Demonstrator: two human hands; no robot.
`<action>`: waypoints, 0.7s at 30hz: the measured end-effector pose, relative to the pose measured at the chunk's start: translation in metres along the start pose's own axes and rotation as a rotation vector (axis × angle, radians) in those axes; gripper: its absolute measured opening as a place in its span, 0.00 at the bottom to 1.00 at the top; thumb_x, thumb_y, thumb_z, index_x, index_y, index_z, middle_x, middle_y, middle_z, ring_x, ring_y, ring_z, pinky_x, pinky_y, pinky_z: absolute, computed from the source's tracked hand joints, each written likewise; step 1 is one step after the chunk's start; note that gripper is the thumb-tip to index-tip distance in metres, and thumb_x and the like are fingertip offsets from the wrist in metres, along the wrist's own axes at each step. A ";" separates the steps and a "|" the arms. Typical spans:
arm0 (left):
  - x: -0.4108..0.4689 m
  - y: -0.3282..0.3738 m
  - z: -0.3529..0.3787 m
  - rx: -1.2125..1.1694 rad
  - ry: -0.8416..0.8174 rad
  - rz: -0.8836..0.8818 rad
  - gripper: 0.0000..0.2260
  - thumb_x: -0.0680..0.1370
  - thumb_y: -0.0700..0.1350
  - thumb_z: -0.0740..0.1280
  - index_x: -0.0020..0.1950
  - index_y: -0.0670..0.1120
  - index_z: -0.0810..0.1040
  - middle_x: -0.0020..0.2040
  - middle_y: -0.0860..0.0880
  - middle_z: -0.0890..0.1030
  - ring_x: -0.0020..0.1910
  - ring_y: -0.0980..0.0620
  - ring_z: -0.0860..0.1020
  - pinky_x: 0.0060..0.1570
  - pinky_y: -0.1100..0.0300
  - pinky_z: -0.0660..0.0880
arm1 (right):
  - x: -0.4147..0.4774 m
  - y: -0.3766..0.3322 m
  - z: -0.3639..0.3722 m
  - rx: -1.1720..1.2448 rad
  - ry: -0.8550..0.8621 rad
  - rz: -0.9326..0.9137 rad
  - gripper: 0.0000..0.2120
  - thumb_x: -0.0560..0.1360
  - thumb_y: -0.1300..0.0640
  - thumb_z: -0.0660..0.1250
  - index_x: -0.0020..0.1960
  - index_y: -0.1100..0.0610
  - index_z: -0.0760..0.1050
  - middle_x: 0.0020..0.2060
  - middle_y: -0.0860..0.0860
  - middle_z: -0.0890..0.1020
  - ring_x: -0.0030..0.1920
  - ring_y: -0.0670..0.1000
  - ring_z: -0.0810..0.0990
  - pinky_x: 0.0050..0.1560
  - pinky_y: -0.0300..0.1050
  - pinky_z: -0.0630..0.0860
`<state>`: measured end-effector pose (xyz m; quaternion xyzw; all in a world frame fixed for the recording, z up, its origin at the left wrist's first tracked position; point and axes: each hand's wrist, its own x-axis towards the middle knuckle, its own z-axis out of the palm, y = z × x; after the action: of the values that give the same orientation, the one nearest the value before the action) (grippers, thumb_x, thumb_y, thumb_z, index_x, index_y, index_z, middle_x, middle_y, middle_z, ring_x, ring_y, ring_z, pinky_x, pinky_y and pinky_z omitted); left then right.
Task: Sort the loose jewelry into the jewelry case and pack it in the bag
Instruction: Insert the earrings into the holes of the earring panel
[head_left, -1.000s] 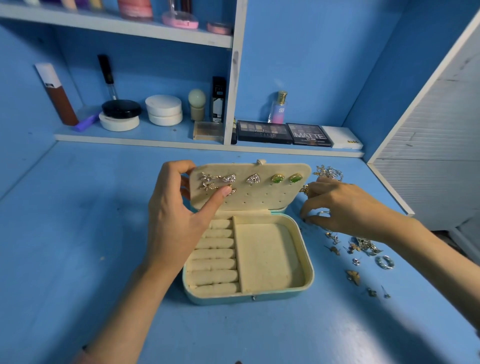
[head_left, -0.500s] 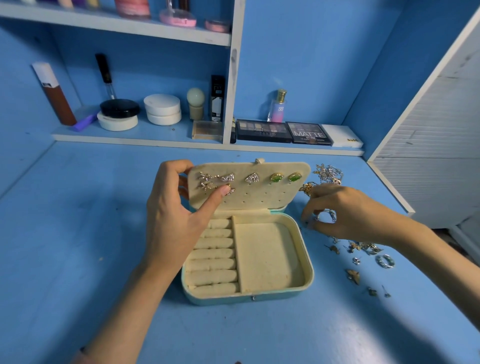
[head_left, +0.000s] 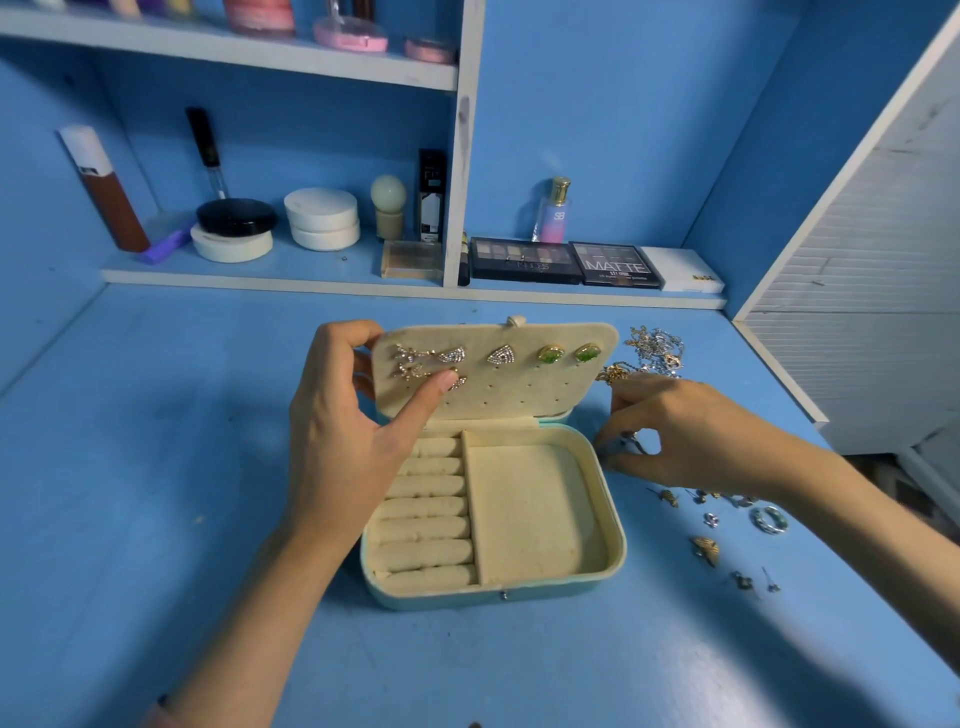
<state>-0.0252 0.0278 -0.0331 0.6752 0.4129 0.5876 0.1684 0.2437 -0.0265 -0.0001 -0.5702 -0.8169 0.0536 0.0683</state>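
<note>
Right hand (head_left: 696, 431) has edged nearer the open jewelry case (head_left: 617, 525) on the counter (head_left: 156, 467), fingertips pinching a small silver piece (head_left: 635, 441). Left hand (head_left: 343, 431) grips the earring panel (head_left: 519, 389), thumb pressed on its front. Loose jewelry (head_left: 706, 551) lies right of the case.

"MATTE" – black palette (head_left: 616, 265); "SB" – perfume bottle (head_left: 555, 213).

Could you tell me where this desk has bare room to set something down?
Bare: the desk left of the jewelry case and left hand; the strip between its lid and the low shelf; the front edge. Crowded: right of the case, where the right hand pinches loose jewelry.
</note>
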 end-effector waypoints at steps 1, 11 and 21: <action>0.000 0.000 0.000 -0.001 0.000 0.001 0.20 0.68 0.52 0.75 0.52 0.52 0.67 0.45 0.50 0.76 0.42 0.55 0.74 0.43 0.75 0.68 | -0.001 0.000 0.000 -0.002 0.004 0.003 0.03 0.70 0.51 0.72 0.43 0.45 0.82 0.37 0.46 0.75 0.39 0.45 0.72 0.35 0.52 0.75; 0.000 0.000 0.000 0.003 0.004 0.005 0.21 0.68 0.53 0.75 0.52 0.53 0.67 0.46 0.50 0.76 0.42 0.54 0.75 0.42 0.73 0.70 | -0.011 0.016 -0.014 -0.022 0.041 0.111 0.06 0.71 0.58 0.71 0.43 0.46 0.81 0.37 0.42 0.75 0.37 0.41 0.74 0.37 0.48 0.76; 0.001 -0.001 0.001 -0.001 -0.002 0.000 0.21 0.68 0.53 0.75 0.52 0.52 0.67 0.46 0.48 0.77 0.42 0.54 0.75 0.42 0.73 0.70 | -0.017 0.022 -0.023 0.021 -0.141 0.146 0.11 0.72 0.60 0.68 0.43 0.43 0.80 0.39 0.36 0.76 0.45 0.38 0.75 0.46 0.41 0.74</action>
<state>-0.0249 0.0290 -0.0334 0.6755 0.4123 0.5874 0.1691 0.2736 -0.0353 0.0184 -0.6221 -0.7755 0.1069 0.0128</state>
